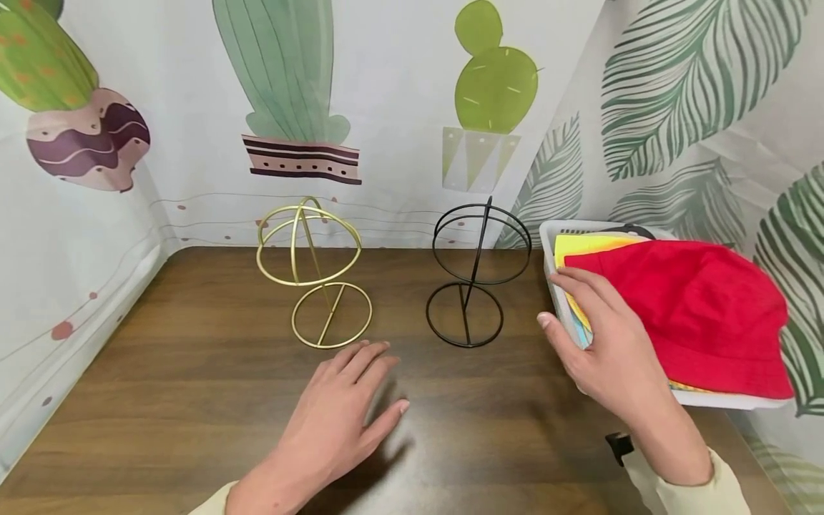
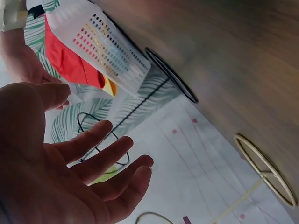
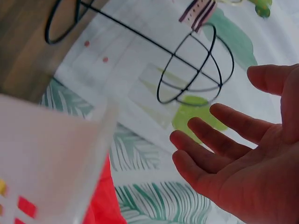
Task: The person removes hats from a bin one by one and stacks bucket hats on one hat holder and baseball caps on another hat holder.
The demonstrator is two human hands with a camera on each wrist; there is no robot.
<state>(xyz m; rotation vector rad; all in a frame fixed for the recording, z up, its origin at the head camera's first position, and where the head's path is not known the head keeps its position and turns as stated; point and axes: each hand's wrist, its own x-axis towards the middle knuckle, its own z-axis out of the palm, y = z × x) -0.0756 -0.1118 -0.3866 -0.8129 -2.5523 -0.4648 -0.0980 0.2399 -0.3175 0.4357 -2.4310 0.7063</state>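
My left hand point(image 1: 340, 408) hovers over the table, fingers spread and holding nothing, in front of the gold wire hat stand point(image 1: 332, 285). At the right, my right hand point(image 1: 608, 343) is above the near left edge of the white basket point(image 1: 727, 402), its fingers extended. A red bucket hat point(image 1: 702, 315) lies on top in the basket, over a yellow cloth item point(image 1: 589, 244). The black wire hat stand point(image 1: 475, 315) stands between the gold stand and the basket. Both palms show with nothing in them in the wrist views.
The brown wooden table point(image 1: 212, 386) reaches back to a wall covering point(image 1: 399, 107) printed with cacti and leaves. Some blue material point(image 1: 582, 332) shows inside the basket's left side. The two stands are side by side near the back edge.
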